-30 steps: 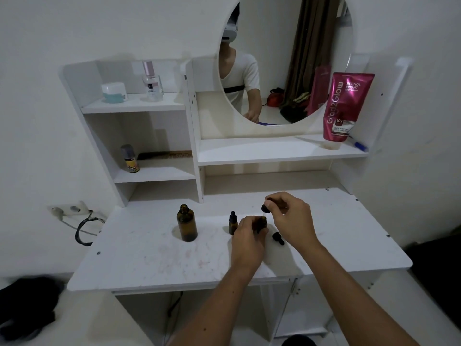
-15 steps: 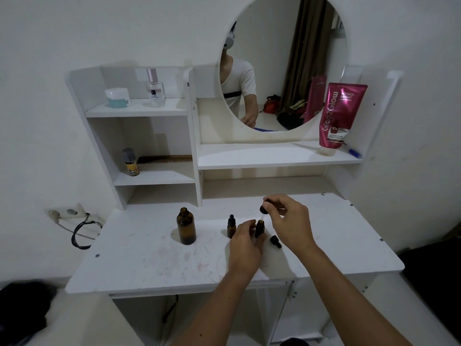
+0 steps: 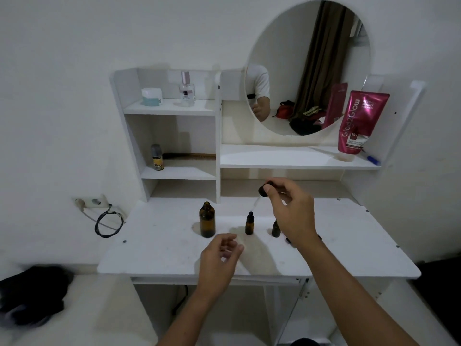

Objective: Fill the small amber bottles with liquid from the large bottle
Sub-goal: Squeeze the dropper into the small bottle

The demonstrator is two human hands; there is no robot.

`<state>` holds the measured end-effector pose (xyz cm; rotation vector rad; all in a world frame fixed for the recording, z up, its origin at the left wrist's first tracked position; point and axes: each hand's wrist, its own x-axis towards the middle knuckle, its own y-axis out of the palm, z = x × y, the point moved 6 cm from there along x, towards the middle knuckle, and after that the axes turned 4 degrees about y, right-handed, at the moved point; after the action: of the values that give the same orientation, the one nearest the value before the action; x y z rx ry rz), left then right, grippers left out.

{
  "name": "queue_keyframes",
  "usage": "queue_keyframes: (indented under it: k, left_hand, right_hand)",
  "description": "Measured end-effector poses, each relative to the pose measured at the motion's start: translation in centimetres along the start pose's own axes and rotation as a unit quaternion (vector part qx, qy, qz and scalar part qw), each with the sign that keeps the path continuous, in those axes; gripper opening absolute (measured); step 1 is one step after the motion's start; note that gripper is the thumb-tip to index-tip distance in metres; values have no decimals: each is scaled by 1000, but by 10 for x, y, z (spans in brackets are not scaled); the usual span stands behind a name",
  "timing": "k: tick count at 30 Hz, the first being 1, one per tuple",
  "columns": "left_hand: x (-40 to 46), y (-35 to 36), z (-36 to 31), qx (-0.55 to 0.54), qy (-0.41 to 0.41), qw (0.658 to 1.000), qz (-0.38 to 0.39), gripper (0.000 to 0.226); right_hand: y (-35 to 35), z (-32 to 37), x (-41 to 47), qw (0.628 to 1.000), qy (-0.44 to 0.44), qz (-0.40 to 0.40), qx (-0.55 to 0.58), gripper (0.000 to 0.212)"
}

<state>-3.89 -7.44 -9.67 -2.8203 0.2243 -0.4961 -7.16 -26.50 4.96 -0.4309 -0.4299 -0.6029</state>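
The large amber bottle [image 3: 207,220] stands uncapped on the white desk [image 3: 159,250], left of centre. A small amber bottle [image 3: 249,223] stands to its right with its black cap on. A second small amber bottle [image 3: 275,229] is partly hidden behind my right wrist. My right hand [image 3: 291,211] pinches a black dropper [image 3: 262,193] by its bulb; the glass tube slants down toward the capped small bottle. My left hand [image 3: 219,260] hovers empty over the desk's front, fingers loosely curled and apart. A small black cap lies almost hidden behind my right forearm.
White shelves rise behind the desk with a jar [image 3: 151,96], a perfume bottle [image 3: 186,89], a small yellow-labelled bottle [image 3: 157,157] and a pink tube [image 3: 359,122]. A round mirror [image 3: 306,68] hangs above. A cable [image 3: 108,222] and socket sit left of the desk.
My left hand let go of the small bottle and drew back toward me. My right hand lifted the dropper out and carried it up and left. The camera view shifted left.
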Motion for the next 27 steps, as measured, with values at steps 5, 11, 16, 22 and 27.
queue_keyframes:
  k: [5,11,16,22,27]
  left_hand:
    - [17,-62,14,7,-58,991,-120,31]
    - [48,-74,27,4,-64,996,-70,73]
    - [56,-65,36,2,-50,998,-32,58]
    - [60,-64,46,19,-42,999,-26,43]
    - [60,-64,48,18,-38,999,-25,41]
  right_hand:
    - [46,17,-2,996,43,49,60,19]
    - [84,26,3,990,80,62,96,18]
    - [99,29,5,991,71,76,82,16]
    - [108,22,6,993,55,87,58,17]
    - [108,23,15,993,52,70,75,16]
